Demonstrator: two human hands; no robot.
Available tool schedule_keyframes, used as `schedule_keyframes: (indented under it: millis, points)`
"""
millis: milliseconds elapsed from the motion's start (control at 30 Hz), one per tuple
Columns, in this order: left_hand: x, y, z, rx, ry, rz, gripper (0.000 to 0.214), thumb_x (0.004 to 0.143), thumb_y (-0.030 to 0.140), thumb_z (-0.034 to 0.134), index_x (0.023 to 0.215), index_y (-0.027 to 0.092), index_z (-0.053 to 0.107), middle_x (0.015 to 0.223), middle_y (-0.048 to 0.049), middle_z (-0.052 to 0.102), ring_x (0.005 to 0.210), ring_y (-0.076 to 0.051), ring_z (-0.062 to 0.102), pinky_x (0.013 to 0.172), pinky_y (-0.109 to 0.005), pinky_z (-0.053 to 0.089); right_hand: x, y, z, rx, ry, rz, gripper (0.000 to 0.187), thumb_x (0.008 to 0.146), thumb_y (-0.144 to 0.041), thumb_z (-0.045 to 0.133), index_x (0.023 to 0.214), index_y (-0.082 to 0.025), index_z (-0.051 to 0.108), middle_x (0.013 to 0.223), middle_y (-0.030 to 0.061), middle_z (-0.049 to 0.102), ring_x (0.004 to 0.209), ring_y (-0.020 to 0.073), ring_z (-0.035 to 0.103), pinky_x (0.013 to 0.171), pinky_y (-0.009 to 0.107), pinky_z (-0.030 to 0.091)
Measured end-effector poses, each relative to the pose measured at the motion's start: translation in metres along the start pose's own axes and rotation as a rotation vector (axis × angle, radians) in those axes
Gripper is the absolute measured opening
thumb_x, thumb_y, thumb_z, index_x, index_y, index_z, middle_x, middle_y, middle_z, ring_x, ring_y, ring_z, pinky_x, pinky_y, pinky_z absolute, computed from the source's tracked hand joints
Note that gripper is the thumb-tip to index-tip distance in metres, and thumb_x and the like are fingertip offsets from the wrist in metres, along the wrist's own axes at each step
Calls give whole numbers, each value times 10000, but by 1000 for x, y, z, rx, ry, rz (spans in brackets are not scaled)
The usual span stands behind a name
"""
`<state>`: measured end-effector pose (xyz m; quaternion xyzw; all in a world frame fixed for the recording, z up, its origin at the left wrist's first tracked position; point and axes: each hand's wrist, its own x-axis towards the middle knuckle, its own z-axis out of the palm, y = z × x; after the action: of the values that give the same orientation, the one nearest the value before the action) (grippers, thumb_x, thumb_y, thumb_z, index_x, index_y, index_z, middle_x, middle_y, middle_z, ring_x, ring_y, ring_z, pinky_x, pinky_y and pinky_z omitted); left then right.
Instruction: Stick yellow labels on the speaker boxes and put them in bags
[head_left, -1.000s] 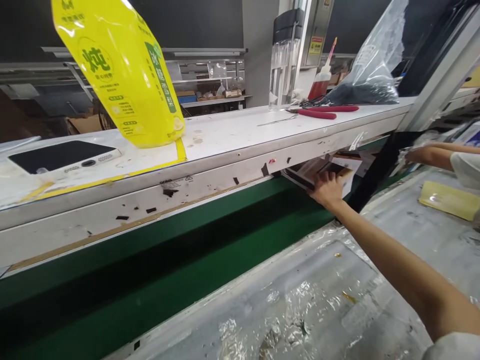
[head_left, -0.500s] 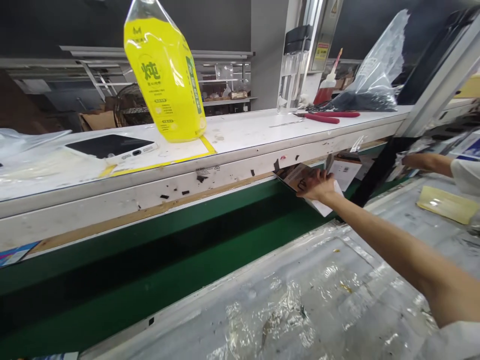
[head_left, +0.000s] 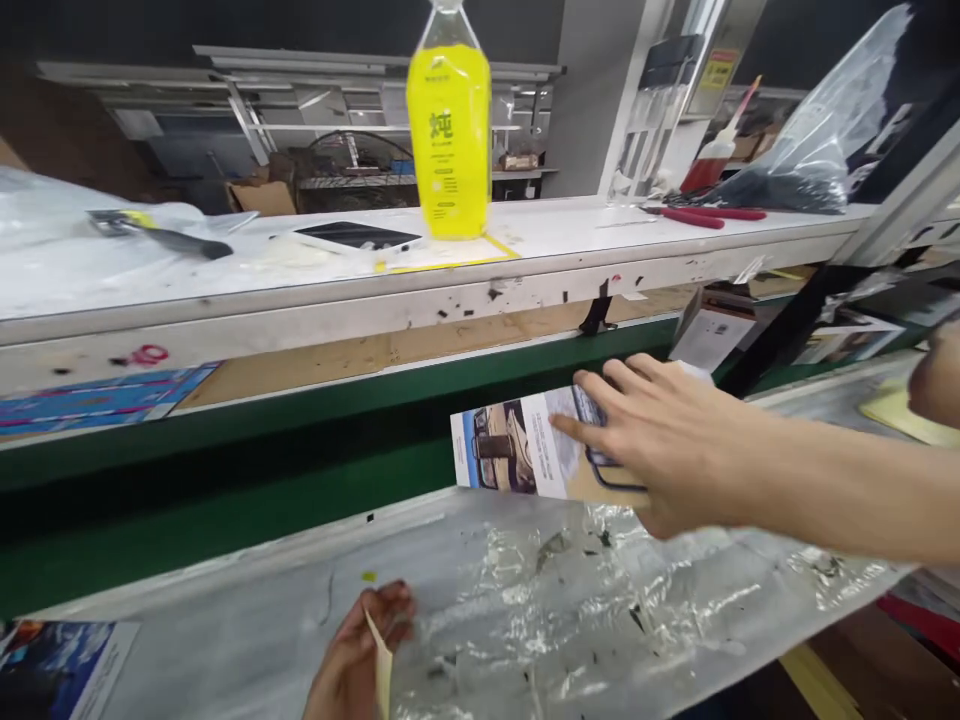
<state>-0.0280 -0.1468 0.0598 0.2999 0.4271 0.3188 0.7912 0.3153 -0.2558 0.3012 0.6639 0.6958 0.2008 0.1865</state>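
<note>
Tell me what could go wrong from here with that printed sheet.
The printed sheet under the right hand lies out over the green belt, so it may slip away if that hand lets go. The black scraps on the crinkled plastic sheeting could also stick to it, or to the pale strip in the left hand.

Glossy paper leaflet [head_left: 510, 450], crinkled plastic sheeting [head_left: 592, 600]

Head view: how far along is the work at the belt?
Done: a printed sheet lies flat on the plastic sheeting, lower left. In hand: the right hand presses a car leaflet; the left hand pinches a paper strip. Left: a white sheet remains beyond the green belt.
</note>
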Motion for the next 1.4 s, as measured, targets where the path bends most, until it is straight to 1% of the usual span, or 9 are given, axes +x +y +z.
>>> schedule_keyframes:
  millis: [233,333,433,533,633,800,933,1133,1400]
  points:
    - [-21,20,28,64,-234,274,189,702,365,768,665,209,668,1387,-119,671,1474,-425,422,1166,-496,423,12,-60,-64,153,208,-283,655,254,-752,876,690,-292,713,797,101,630,774,273,534,704,464,437]
    - [-23,9,36,41,-265,268,131,723,313,766,699,216,682,1385,-87,688,1469,-417,438,1220,-512,354,35,-86,-99,198,268,-479,453,504,-618,927,621,-256,683,766,81,639,795,257,583,729,439,478]
    - [-21,1,32,-41,-164,247,81,708,280,762,727,230,700,1168,-58,763,1405,-390,508,1229,-508,344,49,-83,-124,360,369,-532,361,819,-528,802,1002,-218,781,1084,76,718,1045,280,660,935,465,530]
    - [-19,5,22,-94,-148,256,57,706,249,749,710,223,699,983,-48,748,1375,-361,530,1234,-503,355,52,-50,-109,554,360,-414,819,787,-717,750,1464,-286,586,1468,71,592,1384,394,532,1118,620,457]
    - [-16,14,16,-100,-223,244,63,705,211,724,664,205,676,1128,-71,742,1446,-365,469,1250,-507,341,52,-21,-58,682,270,-290,1101,682,-776,799,1612,-359,382,1657,71,402,1508,468,372,1181,692,385]
    - [-6,25,26,-51,-325,248,27,720,162,685,716,188,689,1408,-100,663,1465,-380,453,1203,-478,380,35,-32,-7,716,344,-33,786,922,-637,651,1611,-366,385,1689,107,334,1534,443,337,1156,697,440]
    - [-3,65,34,-8,-287,361,91,701,193,749,726,187,662,1184,-121,740,1204,-362,649,967,-415,530,15,-55,-11,619,490,24,761,901,-645,658,1562,-322,466,1573,181,473,1438,494,427,1054,753,485]
    - [-35,165,69,65,-317,878,148,809,281,774,824,213,643,826,-13,688,687,-158,624,589,-249,499,23,-33,-15,654,415,-2,770,868,-769,609,1501,-336,552,1507,168,518,1360,456,506,1055,720,480]
    - [-51,197,158,444,-339,1057,223,839,341,838,945,190,713,871,-39,794,817,-198,748,739,-286,592,48,-34,-48,1337,491,-65,308,940,-563,689,1126,-316,679,1187,38,728,1074,262,708,932,455,602]
